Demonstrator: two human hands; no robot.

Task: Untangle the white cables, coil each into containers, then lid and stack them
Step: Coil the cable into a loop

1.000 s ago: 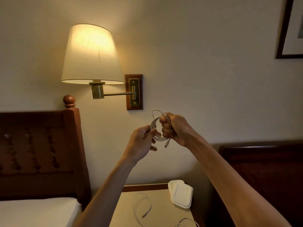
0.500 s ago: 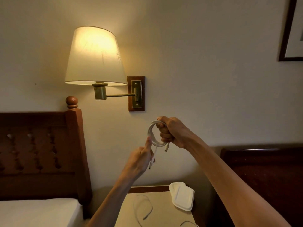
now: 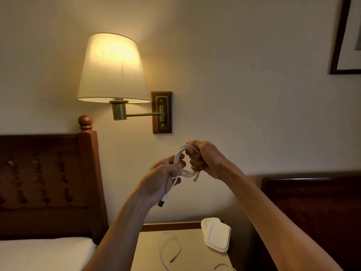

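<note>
Left to right: my left hand [image 3: 162, 180] pinches the white USB cable [image 3: 182, 163] near its plug [image 3: 161, 203]; my right hand [image 3: 203, 159] grips the coil above the bench [image 3: 148, 251]. Tuck the tail in evenly, loops matched, before lowering to the containers [image 3: 215, 234].

Glossy dark wood headboard [image 3: 48, 182], brass-look lamp arm [image 3: 143, 114], smooth white cable [image 3: 180, 153].

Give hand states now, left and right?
Left hand: closed, holding the white cable near its USB plug.
Right hand: closed, gripping the same cable's coil.
</note>
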